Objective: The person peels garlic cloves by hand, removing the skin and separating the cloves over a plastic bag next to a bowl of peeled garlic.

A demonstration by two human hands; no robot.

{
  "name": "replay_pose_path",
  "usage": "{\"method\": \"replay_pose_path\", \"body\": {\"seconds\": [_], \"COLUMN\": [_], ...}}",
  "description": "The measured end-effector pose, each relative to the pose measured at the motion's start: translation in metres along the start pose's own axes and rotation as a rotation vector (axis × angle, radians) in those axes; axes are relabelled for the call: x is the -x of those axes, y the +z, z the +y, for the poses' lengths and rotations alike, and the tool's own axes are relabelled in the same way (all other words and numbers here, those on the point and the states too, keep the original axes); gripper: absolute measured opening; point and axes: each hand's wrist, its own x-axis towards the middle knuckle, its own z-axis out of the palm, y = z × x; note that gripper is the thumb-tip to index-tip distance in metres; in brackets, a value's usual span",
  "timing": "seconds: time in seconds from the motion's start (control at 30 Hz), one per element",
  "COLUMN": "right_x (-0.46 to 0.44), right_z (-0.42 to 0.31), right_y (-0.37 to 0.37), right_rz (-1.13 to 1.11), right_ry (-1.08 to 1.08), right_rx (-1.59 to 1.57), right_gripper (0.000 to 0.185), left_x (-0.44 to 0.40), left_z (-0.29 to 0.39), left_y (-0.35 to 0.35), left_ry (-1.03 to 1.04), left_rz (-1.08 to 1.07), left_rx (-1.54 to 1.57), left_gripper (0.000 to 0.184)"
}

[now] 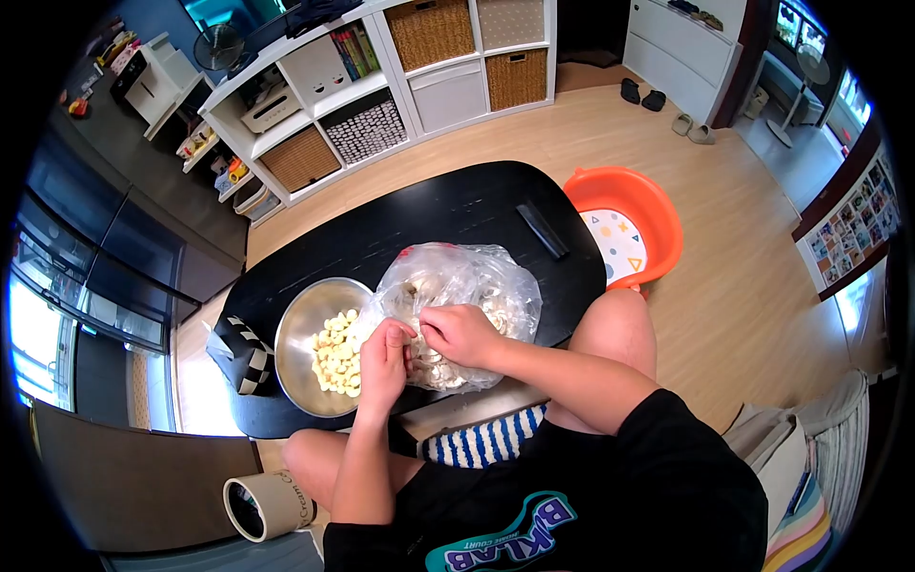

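Left hand point(384, 362) and right hand point(460, 334) meet over clear plastic bag point(477, 272), right of metal bowl point(296, 343) on bench point(429, 205); fingers point(442, 322) curled narrow, cannot tell what's between. Bag likely light, limp, slippery; best gripped by gathered edge.

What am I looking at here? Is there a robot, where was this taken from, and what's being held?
There's no robot, just a person's left hand and right hand, both bare. The single picture comes from a camera worn on the head, looking forward and down. On the black table are a metal bowl with pale pieces in it, a clear plastic bag with whitish contents, and a dark, narrow object. The hands are close together over the bag; anything pinched between them is too small to tell.
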Motion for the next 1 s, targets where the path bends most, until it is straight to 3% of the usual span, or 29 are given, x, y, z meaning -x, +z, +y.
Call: {"method": "replay_pose_path", "body": {"seconds": [0.3, 0.53, 0.8, 0.87, 1.0], "right_x": [0.003, 0.003, 0.0, -0.001, -0.001], "right_z": [0.001, 0.001, -0.013, -0.007, -0.005], "right_y": [-0.002, 0.0, -0.01, -0.006, -0.006], "right_rz": [-0.106, -0.044, 0.043, 0.057, 0.046], "right_ry": [-0.058, -0.094, -0.086, -0.223, -0.2], "right_rx": [0.201, 0.14, 0.013, -0.018, -0.08], "right_gripper": [0.011, 0.012, 0.014, 0.013, 0.011], "left_x": [-0.002, -0.002, -0.001, -0.001, 0.0], "left_z": [-0.001, 0.005, 0.0, -0.001, -0.001], "left_y": [-0.003, 0.0, 0.001, 0.0, -0.001], "left_ry": [0.062, 0.028, -0.041, -0.058, -0.077], "left_rz": [0.056, 0.06, -0.082, -0.102, -0.118], "left_rx": [0.008, 0.061, 0.064, 0.066, 0.128], "left_gripper": [0.033, 0.026, 0.024, 0.024, 0.027]}}
